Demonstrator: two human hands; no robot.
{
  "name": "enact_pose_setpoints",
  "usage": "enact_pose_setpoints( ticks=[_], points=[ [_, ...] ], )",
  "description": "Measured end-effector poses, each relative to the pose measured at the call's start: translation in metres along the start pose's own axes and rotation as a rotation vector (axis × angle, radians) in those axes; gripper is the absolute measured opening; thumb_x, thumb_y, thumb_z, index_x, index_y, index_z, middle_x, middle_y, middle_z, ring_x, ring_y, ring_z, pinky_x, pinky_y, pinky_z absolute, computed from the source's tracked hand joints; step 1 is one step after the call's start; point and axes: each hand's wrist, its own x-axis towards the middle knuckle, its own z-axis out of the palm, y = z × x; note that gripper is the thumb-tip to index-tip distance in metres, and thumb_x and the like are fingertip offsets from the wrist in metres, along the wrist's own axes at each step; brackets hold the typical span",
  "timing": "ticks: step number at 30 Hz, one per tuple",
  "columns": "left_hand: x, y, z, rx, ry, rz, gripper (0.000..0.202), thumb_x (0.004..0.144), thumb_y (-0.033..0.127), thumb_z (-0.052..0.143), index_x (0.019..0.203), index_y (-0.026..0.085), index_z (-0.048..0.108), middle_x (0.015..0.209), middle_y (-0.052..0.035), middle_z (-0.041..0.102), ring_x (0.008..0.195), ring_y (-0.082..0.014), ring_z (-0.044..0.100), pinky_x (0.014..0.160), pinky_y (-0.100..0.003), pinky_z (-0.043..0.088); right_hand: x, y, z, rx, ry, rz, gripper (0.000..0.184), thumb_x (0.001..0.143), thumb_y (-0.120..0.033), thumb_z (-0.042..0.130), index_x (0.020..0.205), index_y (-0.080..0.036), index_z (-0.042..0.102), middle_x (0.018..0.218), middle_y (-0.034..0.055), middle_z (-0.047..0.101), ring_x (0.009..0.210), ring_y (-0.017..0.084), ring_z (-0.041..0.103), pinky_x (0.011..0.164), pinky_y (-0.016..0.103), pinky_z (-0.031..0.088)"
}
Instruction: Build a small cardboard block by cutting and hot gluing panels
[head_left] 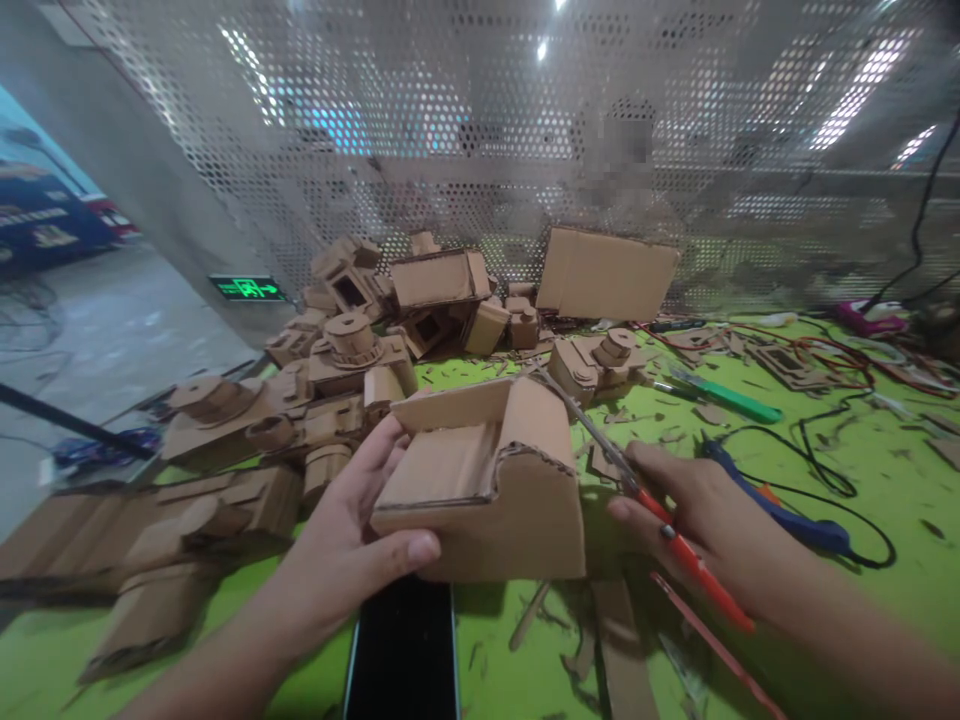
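My left hand (349,525) grips a folded brown cardboard piece (487,485) with a curved cut edge, thumb on its near face and fingers behind it. My right hand (701,515) is closed on red-handled scissors (675,545). Their metal blades (581,415) reach up and left, along the right edge of the cardboard piece. Both hands are just above the green table top (885,470).
A heap of cardboard models (330,370) and boxes (439,280) fills the left and back. A flat cardboard sheet (606,272) leans on the perforated metal wall. A green utility knife (731,400), a blue tool (780,510) with black cable, a dark phone (403,650) and scraps lie around.
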Motion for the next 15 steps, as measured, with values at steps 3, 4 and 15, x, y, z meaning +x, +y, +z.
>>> enact_pose_setpoints(
  ticks=[3, 4, 15],
  points=[
    [-0.001, 0.007, 0.004, -0.01, -0.05, 0.011, 0.116, 0.061, 0.052, 0.104, 0.164, 0.036, 0.052, 0.169, -0.0081, 0.057, 0.162, -0.0447, 0.042, 0.13, -0.05, 0.044, -0.002, 0.004, 0.001, -0.01, 0.043, 0.006, 0.044, 0.109, -0.06, 0.049, 0.08, -0.029, 0.04, 0.061, -0.0073, 0.043, 0.055, 0.016, 0.04, 0.056, 0.032, 0.031],
    [-0.001, 0.009, 0.006, -0.01, -0.065, 0.014, 0.117, 0.061, 0.053, 0.104, 0.164, 0.036, 0.052, 0.169, -0.0082, 0.057, 0.163, -0.0454, 0.041, 0.128, -0.051, 0.046, -0.002, 0.006, 0.002, -0.013, 0.074, 0.008, 0.045, 0.108, -0.06, 0.051, 0.078, -0.029, 0.038, 0.06, -0.0077, 0.04, 0.054, 0.016, 0.037, 0.056, 0.032, 0.029],
    [-0.002, -0.005, 0.0, 0.17, -0.239, 0.16, 0.098, 0.075, 0.023, 0.1, 0.159, 0.045, 0.056, 0.169, -0.0031, 0.057, 0.159, -0.0344, 0.05, 0.131, -0.043, 0.04, 0.003, 0.004, 0.011, 0.365, 0.127, -0.021, 0.046, 0.102, -0.065, 0.061, 0.08, -0.026, 0.051, 0.069, -0.0048, 0.044, 0.061, 0.015, 0.041, 0.056, 0.029, 0.035]
  ],
)
